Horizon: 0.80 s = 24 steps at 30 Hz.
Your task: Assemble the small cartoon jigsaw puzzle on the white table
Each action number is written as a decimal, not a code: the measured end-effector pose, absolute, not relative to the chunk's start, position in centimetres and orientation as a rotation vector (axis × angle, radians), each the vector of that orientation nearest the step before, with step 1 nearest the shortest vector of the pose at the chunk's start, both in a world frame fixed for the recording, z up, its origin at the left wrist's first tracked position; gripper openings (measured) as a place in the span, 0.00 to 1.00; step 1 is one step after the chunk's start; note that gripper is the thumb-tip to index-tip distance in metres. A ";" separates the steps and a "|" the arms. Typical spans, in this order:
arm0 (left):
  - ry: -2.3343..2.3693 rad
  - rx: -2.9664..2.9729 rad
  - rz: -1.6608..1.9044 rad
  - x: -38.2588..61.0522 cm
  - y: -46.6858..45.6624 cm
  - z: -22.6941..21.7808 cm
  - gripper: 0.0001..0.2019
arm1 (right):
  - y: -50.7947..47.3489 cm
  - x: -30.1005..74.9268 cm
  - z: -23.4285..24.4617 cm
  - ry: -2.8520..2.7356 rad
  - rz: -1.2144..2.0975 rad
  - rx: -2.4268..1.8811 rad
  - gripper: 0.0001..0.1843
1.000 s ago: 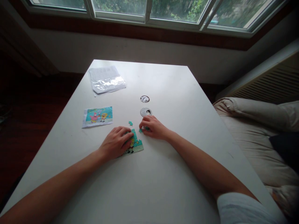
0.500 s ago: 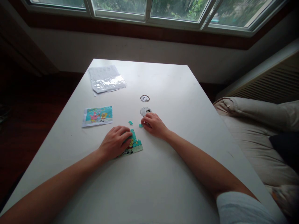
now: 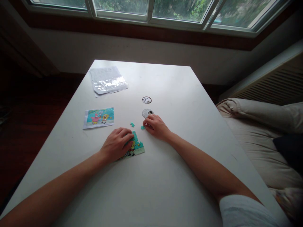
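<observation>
Seen from above a white table [image 3: 180, 183], two bare hands work at a partly joined jigsaw puzzle [image 3: 133, 148] lying near the middle, its right part showing a yellow cartoon figure on teal. Taking the puzzle as the clock's centre, the left hand [image 3: 118, 142] comes in from 9 o'clock, fingers loosely bent over the puzzle and hiding its left part, gripping nothing visible. The right hand [image 3: 156, 127] is at 2 o'clock, fingers curled, tips at a small teal piece [image 3: 142, 127] at 1 o'clock; whether they pinch it cannot be told. Another loose piece [image 3: 132, 125] lies apart at 12. A picture sheet [image 3: 100, 118] with cartoon figures is at 10, plastic-covered papers [image 3: 109, 80] farther off at 11, and a round grey disc [image 3: 145, 113] beyond the right fingertips at 1. The step in hand seems to be handling a loose piece while the left hand steadies the joined part; joining it would call for a firm pinch, then turning its tabs to suit the stepped gap at the puzzle's 1 o'clock corner
</observation>
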State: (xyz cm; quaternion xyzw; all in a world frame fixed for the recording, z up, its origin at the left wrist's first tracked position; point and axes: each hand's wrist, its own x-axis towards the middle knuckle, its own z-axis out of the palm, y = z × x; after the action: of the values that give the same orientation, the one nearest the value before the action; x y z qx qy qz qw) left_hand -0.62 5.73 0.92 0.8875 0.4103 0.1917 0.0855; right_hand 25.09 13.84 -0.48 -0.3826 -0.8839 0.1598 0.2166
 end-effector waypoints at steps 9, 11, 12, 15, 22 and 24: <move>1.225 2.654 0.549 -0.7 5.7 0.7 0.10 | 14.0 25.3 -0.8 -2.389 0.447 -1.056 0.12; 1.221 2.654 0.559 -0.7 5.7 0.7 0.10 | 14.3 25.5 -0.8 -2.339 0.456 -1.097 0.13; 1.220 2.652 0.562 -0.8 5.7 0.7 0.10 | 14.4 25.7 -0.8 -2.312 0.460 -1.125 0.14; 1.219 2.647 0.559 -0.8 5.7 0.7 0.09 | 15.1 26.5 -0.9 -2.237 0.475 -1.193 0.14; 1.219 2.644 0.555 -0.8 5.8 0.7 0.10 | 15.9 28.4 0.7 -2.359 0.688 -1.111 0.10; 1.214 2.641 0.572 -0.9 5.9 0.8 0.10 | 15.7 29.0 1.7 -2.457 0.782 -1.034 0.10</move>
State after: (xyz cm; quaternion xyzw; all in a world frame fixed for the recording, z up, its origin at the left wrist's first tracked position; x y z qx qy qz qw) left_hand -0.85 5.86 0.79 0.8879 0.4080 0.1924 0.0895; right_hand 28.97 15.69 1.73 -0.3662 -0.8699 0.2768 0.1807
